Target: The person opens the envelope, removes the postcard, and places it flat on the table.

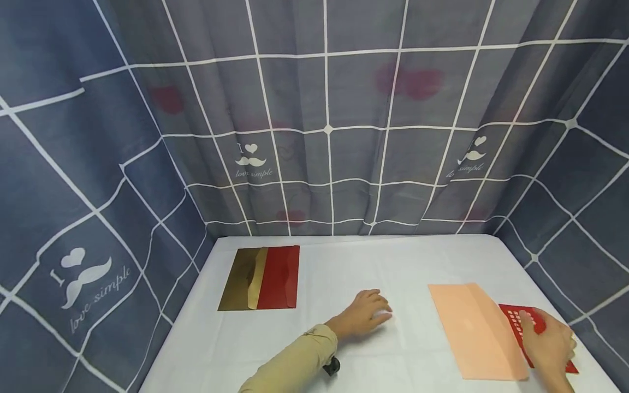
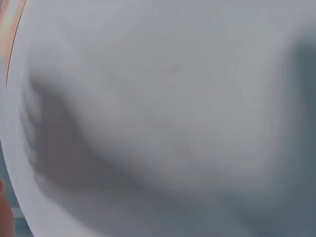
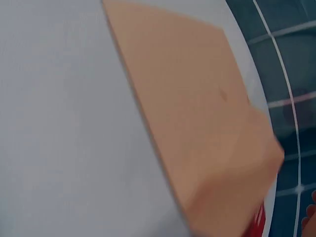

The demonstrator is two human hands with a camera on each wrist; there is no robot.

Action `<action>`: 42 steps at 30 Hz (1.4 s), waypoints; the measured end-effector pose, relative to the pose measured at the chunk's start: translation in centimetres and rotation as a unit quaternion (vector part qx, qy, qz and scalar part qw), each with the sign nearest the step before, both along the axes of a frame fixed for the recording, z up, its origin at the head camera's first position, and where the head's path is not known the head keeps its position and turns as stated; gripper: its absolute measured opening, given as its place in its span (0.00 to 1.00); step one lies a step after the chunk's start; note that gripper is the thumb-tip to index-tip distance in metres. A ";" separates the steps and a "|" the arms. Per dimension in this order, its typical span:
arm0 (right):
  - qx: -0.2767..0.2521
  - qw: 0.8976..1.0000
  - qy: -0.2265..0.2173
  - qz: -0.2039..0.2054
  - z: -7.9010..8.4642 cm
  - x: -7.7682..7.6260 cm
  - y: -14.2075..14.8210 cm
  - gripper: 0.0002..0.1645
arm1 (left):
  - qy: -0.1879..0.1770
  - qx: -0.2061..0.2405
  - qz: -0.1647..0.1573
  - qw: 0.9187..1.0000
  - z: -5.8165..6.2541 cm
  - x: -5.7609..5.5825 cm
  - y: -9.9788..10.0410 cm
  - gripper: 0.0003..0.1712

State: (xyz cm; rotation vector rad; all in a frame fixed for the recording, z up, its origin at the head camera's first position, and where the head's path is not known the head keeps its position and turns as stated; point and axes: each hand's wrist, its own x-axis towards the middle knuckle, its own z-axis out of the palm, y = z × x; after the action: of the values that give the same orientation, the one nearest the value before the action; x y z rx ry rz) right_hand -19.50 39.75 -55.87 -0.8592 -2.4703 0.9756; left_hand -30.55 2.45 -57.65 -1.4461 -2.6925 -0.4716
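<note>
My left hand point(image 1: 365, 314) hovers over the white tabletop with relaxed, slightly bent fingers and holds nothing; its shadow shows in the left wrist view. On the right, my right hand point(image 1: 550, 338) is over a red envelope point(image 1: 513, 316) with white markings, thumb apart from bent fingers. I cannot tell whether it grips the envelope. Beside it lies a large peach envelope point(image 1: 474, 333), its pointed flap point(image 3: 264, 143) out toward the right and overlapping the red one. In the right wrist view only fingertips point(image 3: 308, 217) of that hand show at the edge.
At the back left lie a gold envelope point(image 1: 238, 278) and a red envelope point(image 1: 279, 277) side by side, the gold flap between them. A dark device point(image 1: 332, 365) sits at my left wrist. Grid-patterned curtains point(image 1: 304, 153) stand round the white table point(image 1: 373, 262) at its back and sides.
</note>
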 end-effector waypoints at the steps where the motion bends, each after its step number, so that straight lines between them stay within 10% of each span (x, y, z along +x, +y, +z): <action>1: 0.001 1.000 0.010 0.011 0.2 -0.6 -0.5 0.31 | 0.020 0.012 0.009 1.000 0.1 -0.5 -0.7 0.17; 5: -0.009 0.996 0.053 0.073 0.5 -2.8 -2.8 0.28 | 0.060 0.061 0.052 0.995 0.7 -2.0 -3.3 0.13; 13: 0.009 0.965 0.101 0.243 -0.5 -6.4 -8.3 0.28 | 0.011 0.113 0.160 0.981 1.6 -3.3 -8.0 0.07; 24: 0.056 0.930 0.102 0.349 -1.2 -11.9 -16.6 0.26 | -0.014 0.092 0.312 0.946 1.5 -4.3 -13.6 0.17; 32: 0.086 0.905 0.110 0.402 -1.7 -14.1 -21.4 0.27 | -0.020 0.071 0.368 0.927 0.6 -4.2 -15.5 0.22; 42: 0.102 0.886 0.147 0.429 -2.2 -15.4 -26.6 0.27 | -0.005 0.029 0.362 0.932 0.1 -4.5 -15.6 0.28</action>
State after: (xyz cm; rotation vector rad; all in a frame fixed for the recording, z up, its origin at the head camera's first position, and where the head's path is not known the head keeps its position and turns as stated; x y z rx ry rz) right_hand -34.89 13.11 -58.09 0.4945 -2.5951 0.9550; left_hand -35.08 -13.18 -57.57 -0.3537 -2.9070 -0.4779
